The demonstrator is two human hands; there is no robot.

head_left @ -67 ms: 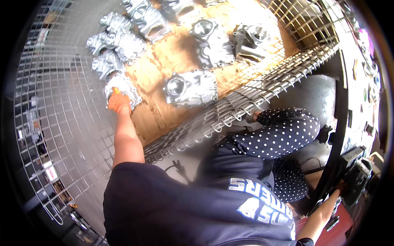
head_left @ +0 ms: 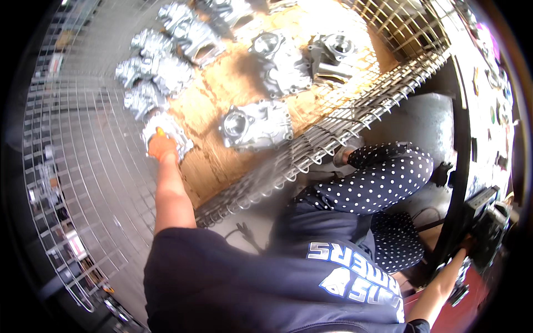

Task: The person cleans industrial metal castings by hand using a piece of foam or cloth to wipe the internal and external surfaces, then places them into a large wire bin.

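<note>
Rising at the left, the wire wall of a basket [head_left: 105,183] stands near the left hand [head_left: 162,147], which rests on a metal part [head_left: 177,131]; whether the fingers pinch it, I cannot tell. Bare cardboard [head_left: 208,158] leaves open room before a second metal part [head_left: 260,125], close to the front edge [head_left: 312,157]. Far right, outside, the right hand [head_left: 468,243] is at a dark machine [head_left: 488,240], its grip unclear.
</note>
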